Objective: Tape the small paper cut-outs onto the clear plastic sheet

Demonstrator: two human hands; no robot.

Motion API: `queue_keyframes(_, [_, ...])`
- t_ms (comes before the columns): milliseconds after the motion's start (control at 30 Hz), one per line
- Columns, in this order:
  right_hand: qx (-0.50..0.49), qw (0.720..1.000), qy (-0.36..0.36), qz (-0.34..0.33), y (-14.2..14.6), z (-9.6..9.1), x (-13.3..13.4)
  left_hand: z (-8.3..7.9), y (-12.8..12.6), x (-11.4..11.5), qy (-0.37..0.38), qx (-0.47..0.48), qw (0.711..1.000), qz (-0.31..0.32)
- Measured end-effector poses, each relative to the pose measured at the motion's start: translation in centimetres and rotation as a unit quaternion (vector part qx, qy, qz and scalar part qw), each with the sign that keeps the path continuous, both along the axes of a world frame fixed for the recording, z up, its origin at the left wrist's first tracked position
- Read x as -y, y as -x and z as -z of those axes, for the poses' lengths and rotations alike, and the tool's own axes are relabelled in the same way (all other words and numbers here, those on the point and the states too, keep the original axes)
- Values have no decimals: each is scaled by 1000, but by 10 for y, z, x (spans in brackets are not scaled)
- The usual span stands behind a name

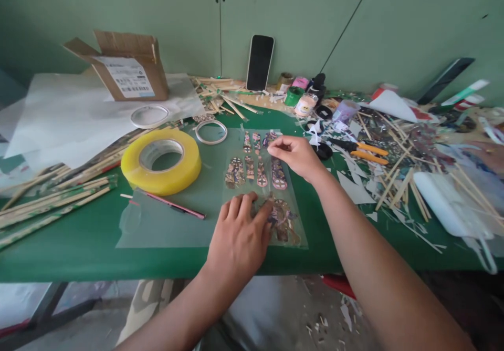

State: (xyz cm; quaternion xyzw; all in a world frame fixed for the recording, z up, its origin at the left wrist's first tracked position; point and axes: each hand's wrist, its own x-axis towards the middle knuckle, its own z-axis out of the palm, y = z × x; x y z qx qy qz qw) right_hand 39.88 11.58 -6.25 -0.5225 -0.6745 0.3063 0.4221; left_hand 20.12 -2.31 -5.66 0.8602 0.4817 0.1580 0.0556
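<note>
Your left hand [238,235] presses flat, fingers open, on the clear sheet [264,193] mid-table; your right hand [296,154] pinches 1 patterned cutout [271,140]. Cutouts look thin, light, tearable: hold edges.

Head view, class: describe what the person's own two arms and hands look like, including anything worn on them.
Both forearms are bare to the bottom edge of the picture: no sleeves show. The left hand and right hand wear no gloves, and no rings, watch or bracelet can be seen on the fingers or wrists. The nails look short and unpainted. No marks or tattoos are visible.
</note>
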Motion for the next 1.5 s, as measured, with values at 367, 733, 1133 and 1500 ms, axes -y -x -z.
queue_keyframes(367, [148, 984, -31, 90, 10, 6, 3, 4, 2, -1, -28, 1, 1000, -8])
queue_keyframes(733, [187, 978, -34, 82, 11, 10, 3, 4, 2, -1, -27, 3, 1000, -8])
queue_keyframes(1133, [227, 955, -157, 108, 10, 3, 17, 3, 3, 1, -49, 23, 999, 3])
queue_keyframes(1500, [324, 935, -145, 9, 17, 1, 76, 4, 8, 1, -32, 50, 998, 22])
